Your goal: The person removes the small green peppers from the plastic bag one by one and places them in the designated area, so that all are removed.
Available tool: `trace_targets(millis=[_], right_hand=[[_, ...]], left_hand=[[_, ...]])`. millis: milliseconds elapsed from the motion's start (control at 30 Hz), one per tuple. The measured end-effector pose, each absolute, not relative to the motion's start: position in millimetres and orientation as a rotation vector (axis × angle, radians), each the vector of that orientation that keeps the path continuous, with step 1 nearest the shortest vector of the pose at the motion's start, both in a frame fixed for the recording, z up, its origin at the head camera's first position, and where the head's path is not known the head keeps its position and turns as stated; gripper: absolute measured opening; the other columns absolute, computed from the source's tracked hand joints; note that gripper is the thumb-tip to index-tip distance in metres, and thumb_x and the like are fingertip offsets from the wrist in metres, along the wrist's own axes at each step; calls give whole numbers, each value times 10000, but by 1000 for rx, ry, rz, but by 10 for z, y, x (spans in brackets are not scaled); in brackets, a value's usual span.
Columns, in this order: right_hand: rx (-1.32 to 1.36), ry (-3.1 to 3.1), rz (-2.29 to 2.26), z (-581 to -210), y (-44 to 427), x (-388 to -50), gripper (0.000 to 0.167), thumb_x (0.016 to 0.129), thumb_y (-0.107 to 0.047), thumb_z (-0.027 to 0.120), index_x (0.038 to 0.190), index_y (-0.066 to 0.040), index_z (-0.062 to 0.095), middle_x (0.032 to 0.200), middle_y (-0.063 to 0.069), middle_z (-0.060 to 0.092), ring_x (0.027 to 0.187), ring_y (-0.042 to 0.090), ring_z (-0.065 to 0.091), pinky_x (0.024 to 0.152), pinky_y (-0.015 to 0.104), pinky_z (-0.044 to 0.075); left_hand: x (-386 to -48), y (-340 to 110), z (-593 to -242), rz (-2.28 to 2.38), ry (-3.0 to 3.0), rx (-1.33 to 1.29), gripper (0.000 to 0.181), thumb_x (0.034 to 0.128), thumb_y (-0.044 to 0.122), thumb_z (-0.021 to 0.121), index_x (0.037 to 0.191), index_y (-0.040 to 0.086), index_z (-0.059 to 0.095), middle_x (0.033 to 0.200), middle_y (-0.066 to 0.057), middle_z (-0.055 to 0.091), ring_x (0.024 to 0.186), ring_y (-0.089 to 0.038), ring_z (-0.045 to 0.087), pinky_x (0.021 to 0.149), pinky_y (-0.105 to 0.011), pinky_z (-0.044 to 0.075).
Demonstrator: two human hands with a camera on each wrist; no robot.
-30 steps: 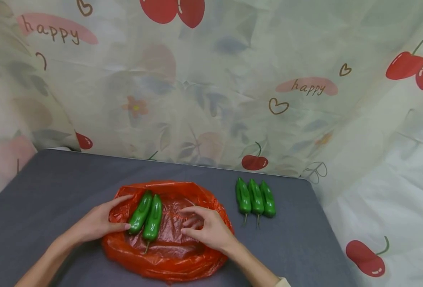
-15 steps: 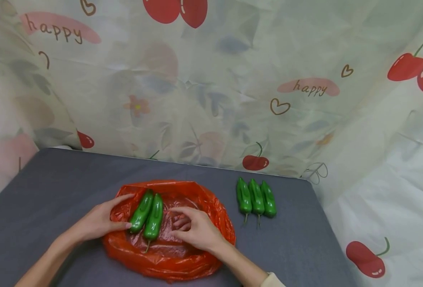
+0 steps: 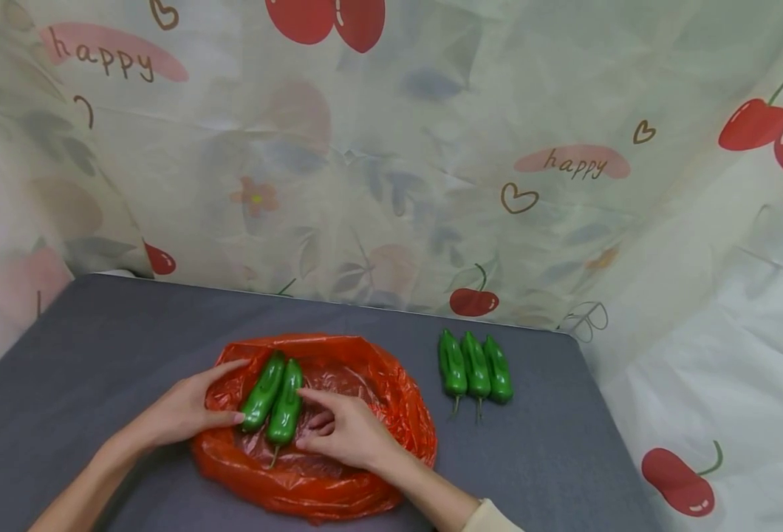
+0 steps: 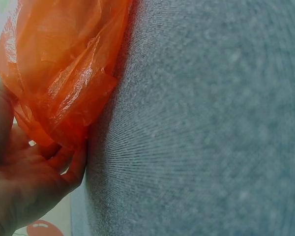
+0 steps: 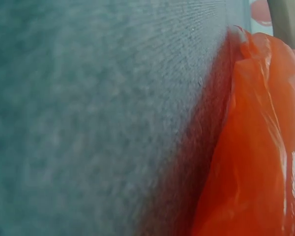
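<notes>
A red plastic bag (image 3: 391, 369) lies on the table with its mouth spread wide. Two glossy green peppers (image 3: 262, 395) rest side by side in its left part. My left hand (image 3: 175, 410) holds the bag's left side, the thumb over the rim by the left pepper; in the left wrist view its fingers (image 4: 73, 167) curl under the orange-looking plastic. Inside the bag, my right hand (image 3: 351, 432) has its index fingertip at the right-hand pepper (image 3: 285, 406), thumb spread lower down, nothing gripped. Only table and bag (image 5: 255, 147) show in the right wrist view, not the hand.
Three more green peppers (image 3: 474, 368) lie in a row on the grey table (image 3: 551, 451), right of the bag. A printed cloth (image 3: 391, 148) hangs behind the table's back edge and along both sides.
My right hand has moved left across the bag's inside up to the right-hand pepper. The left hand and both peppers stay where they were.
</notes>
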State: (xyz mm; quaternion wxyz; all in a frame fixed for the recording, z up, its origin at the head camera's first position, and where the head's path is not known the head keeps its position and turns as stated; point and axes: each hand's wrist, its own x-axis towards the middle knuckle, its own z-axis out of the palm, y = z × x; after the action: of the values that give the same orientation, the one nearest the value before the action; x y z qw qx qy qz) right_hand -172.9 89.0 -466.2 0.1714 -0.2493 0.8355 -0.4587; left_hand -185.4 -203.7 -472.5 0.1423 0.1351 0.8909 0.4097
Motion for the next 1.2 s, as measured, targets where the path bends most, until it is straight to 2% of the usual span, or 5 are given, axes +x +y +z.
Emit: trace_targets(millis=[300, 433, 567, 1000, 1200], right_hand=[[-755, 2446, -1143, -4700, 750, -1743, 762, 828, -272, 831, 1494, -278, 461, 882, -73, 719, 721, -57, 623, 646, 153, 500], [-773, 2465, -1079, -4720, 702, -1732, 796, 823, -324, 831, 1509, -293, 429, 1206, -27, 683, 648, -83, 597, 612, 152, 483], [-760, 2492, -1041, -4739, 659, -1711, 828, 811, -384, 829, 1519, -320, 404, 1543, 50, 409, 644, -82, 581, 584, 156, 473], [-768, 2712, -926, -4773, 606, -1721, 726, 855, -429, 772, 1492, -301, 447, 1450, -8, 513, 784, -46, 625, 677, 141, 475], [-728, 2721, -937, -4773, 601, -1725, 742, 841, -429, 786, 1488, -287, 452, 1393, -32, 569, 534, -24, 490, 546, 147, 418]], left_hand=[[-1841, -2025, -4684, 1187, 2575, 407, 872, 812, 414, 813, 1489, 39, 413, 1383, -294, 503, 1204, -426, 530, 913, -577, 477], [-1837, -2026, -4673, 1182, 2568, 399, 877, 814, 418, 812, 1496, 48, 405, 1378, -293, 506, 1193, -418, 538, 900, -566, 487], [-1833, -2029, -4680, 1176, 2572, 398, 877, 816, 420, 810, 1500, 52, 401, 1381, -295, 503, 1195, -422, 537, 894, -564, 490], [-1843, -2023, -4702, 1184, 2579, 402, 878, 813, 420, 811, 1499, 53, 404, 1372, -291, 511, 1173, -402, 553, 882, -545, 499], [-1839, -2025, -4695, 1197, 2572, 405, 873, 815, 413, 811, 1497, 49, 406, 1369, -289, 513, 1168, -396, 558, 875, -527, 504]])
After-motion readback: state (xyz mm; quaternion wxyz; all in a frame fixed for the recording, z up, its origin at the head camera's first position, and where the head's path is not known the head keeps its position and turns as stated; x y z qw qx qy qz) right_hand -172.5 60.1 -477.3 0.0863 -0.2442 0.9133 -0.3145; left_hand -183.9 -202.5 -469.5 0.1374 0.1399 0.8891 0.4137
